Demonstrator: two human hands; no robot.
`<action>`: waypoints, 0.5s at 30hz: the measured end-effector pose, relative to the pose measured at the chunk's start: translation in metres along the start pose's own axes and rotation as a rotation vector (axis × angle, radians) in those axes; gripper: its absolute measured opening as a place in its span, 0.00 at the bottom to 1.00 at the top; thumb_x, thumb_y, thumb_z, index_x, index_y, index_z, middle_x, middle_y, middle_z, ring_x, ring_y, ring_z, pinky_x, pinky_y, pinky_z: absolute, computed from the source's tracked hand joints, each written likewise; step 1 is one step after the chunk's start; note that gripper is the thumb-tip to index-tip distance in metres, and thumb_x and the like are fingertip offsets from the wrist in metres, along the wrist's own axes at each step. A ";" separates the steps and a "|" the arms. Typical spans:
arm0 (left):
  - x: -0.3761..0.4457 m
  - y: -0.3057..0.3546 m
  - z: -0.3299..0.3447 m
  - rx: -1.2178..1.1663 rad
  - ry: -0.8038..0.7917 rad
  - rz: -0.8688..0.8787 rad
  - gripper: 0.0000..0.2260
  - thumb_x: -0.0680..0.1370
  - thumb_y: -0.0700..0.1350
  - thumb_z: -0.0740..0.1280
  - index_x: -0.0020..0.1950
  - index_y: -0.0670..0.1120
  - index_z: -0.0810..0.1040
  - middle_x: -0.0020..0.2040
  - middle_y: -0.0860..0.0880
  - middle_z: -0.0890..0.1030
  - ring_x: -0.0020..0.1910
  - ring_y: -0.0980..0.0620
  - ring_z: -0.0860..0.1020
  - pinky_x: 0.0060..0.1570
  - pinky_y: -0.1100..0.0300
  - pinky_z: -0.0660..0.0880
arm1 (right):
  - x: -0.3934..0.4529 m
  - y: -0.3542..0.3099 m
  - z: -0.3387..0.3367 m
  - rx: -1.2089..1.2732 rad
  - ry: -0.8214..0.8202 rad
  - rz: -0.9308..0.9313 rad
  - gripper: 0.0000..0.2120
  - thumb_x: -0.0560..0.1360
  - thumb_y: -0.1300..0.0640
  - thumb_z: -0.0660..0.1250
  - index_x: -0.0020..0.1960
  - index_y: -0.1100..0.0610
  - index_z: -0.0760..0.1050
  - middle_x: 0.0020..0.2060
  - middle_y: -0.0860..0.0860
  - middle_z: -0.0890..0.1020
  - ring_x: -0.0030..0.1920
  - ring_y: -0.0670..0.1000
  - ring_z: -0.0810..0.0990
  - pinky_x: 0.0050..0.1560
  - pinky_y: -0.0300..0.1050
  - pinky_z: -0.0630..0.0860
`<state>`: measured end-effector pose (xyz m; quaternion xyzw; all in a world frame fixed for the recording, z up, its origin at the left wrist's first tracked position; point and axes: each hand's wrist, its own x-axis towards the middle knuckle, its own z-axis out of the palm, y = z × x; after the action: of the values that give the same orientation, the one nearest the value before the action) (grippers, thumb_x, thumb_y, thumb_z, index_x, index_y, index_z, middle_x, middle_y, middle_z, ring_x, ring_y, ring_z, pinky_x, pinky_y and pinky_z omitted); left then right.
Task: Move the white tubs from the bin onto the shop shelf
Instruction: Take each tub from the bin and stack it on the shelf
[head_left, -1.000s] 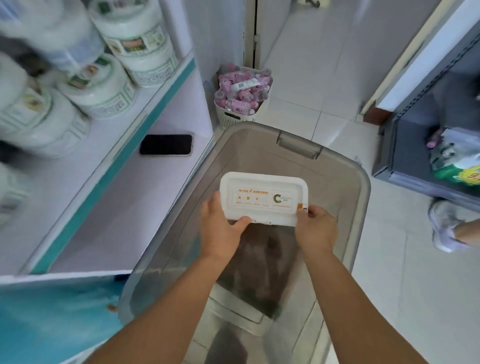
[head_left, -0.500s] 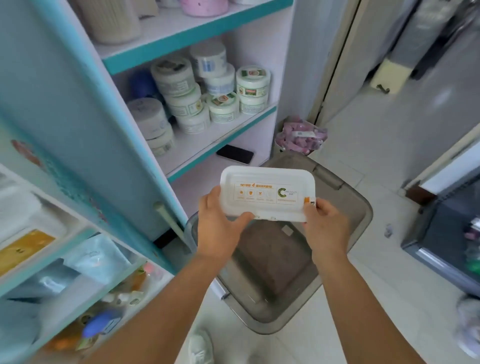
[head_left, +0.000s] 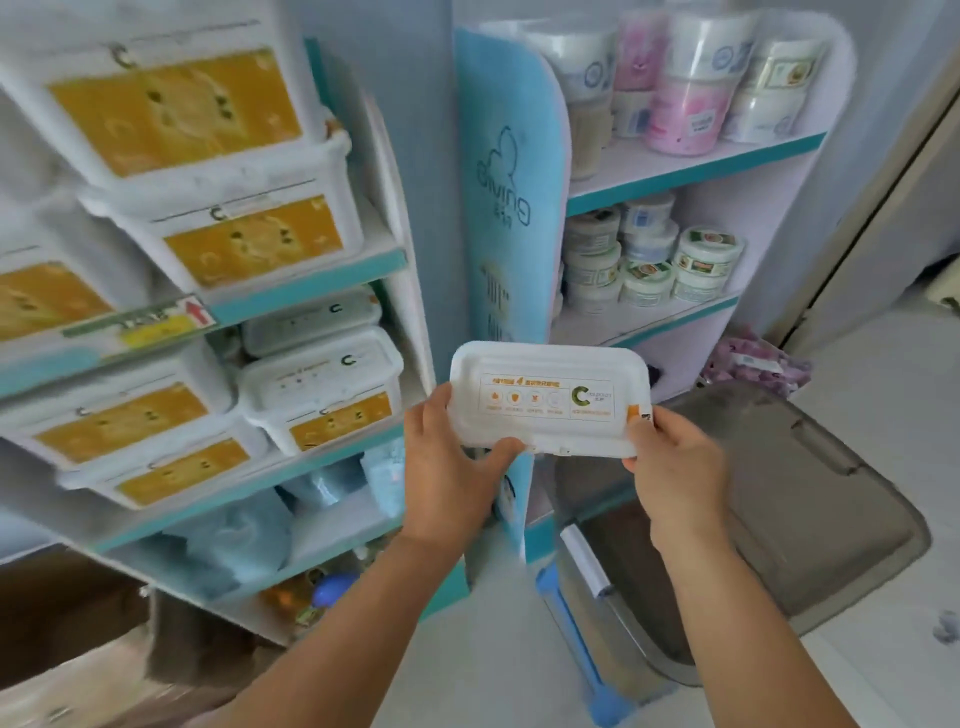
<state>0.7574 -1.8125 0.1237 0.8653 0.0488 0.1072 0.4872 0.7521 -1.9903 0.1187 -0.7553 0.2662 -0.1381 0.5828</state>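
White tub (head_left: 549, 399) held in both hands beside the shop shelf (head_left: 311, 280).

Left of the tub, stacked tubs (head_left: 322, 384) with orange labels fill the shelf. The left hand (head_left: 447, 467) grips the tub's near-left edge, thumb on the lid; the right hand (head_left: 675, 467) pinches its right corner. Right of and below the tub stands the grey bin (head_left: 810, 499).

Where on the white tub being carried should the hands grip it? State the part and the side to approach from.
Grip the white tub at its two short ends, coming in from below and the near side, as the left hand and right hand do now. It is flat and wide, lid up, so end grips probably keep it level.
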 end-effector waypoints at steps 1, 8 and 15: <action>-0.002 -0.004 -0.014 0.005 0.024 -0.001 0.33 0.68 0.47 0.76 0.70 0.49 0.65 0.61 0.52 0.68 0.54 0.57 0.70 0.54 0.69 0.68 | -0.008 -0.004 0.009 0.003 -0.017 -0.014 0.11 0.76 0.55 0.63 0.38 0.44 0.77 0.44 0.46 0.83 0.47 0.50 0.83 0.48 0.51 0.81; -0.008 -0.037 -0.092 0.020 0.133 -0.029 0.35 0.68 0.48 0.76 0.72 0.47 0.64 0.64 0.49 0.67 0.59 0.50 0.71 0.64 0.54 0.71 | -0.058 -0.035 0.067 0.060 -0.131 -0.079 0.12 0.76 0.60 0.62 0.37 0.48 0.77 0.36 0.42 0.80 0.43 0.52 0.81 0.45 0.49 0.80; -0.003 -0.053 -0.138 0.034 0.229 -0.039 0.35 0.70 0.47 0.75 0.73 0.45 0.62 0.64 0.48 0.67 0.59 0.51 0.70 0.60 0.64 0.67 | -0.078 -0.053 0.119 0.030 -0.196 -0.151 0.14 0.73 0.52 0.61 0.35 0.35 0.78 0.43 0.47 0.83 0.46 0.55 0.81 0.46 0.56 0.81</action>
<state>0.7231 -1.6702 0.1475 0.8544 0.1227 0.1951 0.4656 0.7622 -1.8410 0.1439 -0.7743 0.1480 -0.1112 0.6051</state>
